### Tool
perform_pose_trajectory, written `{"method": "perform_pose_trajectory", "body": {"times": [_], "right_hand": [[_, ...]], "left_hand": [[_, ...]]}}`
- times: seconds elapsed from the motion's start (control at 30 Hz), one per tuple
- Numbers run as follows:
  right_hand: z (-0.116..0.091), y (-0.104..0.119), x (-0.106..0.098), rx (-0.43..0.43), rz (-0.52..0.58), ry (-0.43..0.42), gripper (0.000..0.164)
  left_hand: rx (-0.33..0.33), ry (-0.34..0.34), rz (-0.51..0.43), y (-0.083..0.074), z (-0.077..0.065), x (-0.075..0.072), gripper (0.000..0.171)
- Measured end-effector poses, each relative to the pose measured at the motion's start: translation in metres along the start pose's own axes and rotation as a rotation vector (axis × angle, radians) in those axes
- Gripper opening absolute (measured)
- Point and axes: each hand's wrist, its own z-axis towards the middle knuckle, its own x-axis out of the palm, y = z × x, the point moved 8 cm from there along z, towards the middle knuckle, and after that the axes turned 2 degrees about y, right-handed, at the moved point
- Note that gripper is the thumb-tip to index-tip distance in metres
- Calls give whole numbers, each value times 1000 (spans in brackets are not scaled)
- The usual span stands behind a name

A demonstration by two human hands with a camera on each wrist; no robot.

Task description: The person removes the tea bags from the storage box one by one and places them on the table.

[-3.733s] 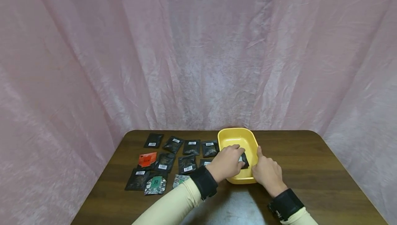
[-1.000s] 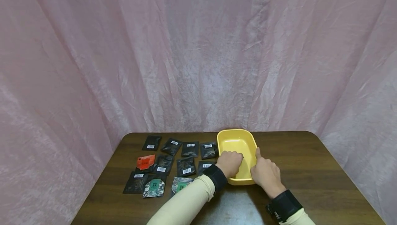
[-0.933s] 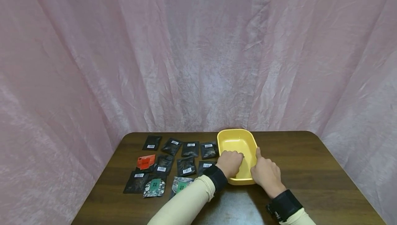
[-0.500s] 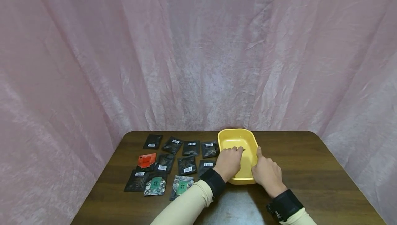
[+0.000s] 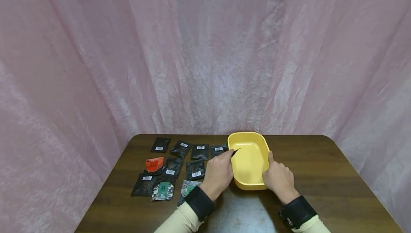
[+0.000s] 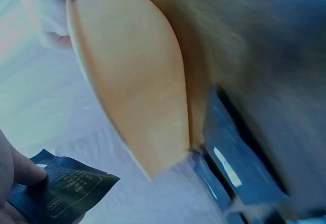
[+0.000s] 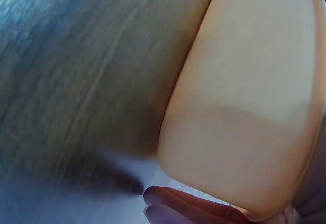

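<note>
My left hand (image 5: 219, 172) pinches a small black sachet (image 6: 66, 191) between thumb and fingers, just over the left rim of a yellow plastic tub (image 5: 250, 165). Only a dark tip of that sachet shows in the head view; the left wrist view shows its printed face. With my right hand (image 5: 279, 176) I hold the tub's right side, thumb side at the rim. Fingers (image 7: 188, 206) of this hand show against the tub's outer wall in the right wrist view. The visible inside of the tub is bare yellow.
Several black sachets with white labels (image 5: 199, 152) lie in loose rows left of the tub. Among them are an orange-fronted sachet (image 5: 154, 165) and a green-labelled one (image 5: 163, 190). A pink curtain (image 5: 205, 54) hangs behind the wooden table (image 5: 327, 183).
A sachet lay in the tub under my left hand at first. That hand now holds a sachet and has moved left, to the tub's left rim. The right hand stays on the tub.
</note>
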Motion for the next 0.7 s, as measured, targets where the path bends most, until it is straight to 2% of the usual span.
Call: {"method": "perform_pose_trajectory", "body": {"times": [0.07,0.17,0.23,0.3,0.47,0.7], "right_hand": [[0,1,-2,-5,-2,-6,74],[0,0,-3,-8,-2,-8,74],[0,0,-2,-5,0,-1,74],[0,0,-2,-4,2,5,74],[-1,1,-1,-6,13,15,75],[-3,-1,-2,-3,8,8,75]], "left_hand": [[-15,-35,-31,6,-11,-13,26],[-35,-80,-24,15,-31,-28,24],[-43,-91,5,19,-45,-36,24],[-42,-73,40,20,-58,-40,27],[8,89,153,9,-82,-36,25],[74,363,250,-5,-104,-10,23]]}}
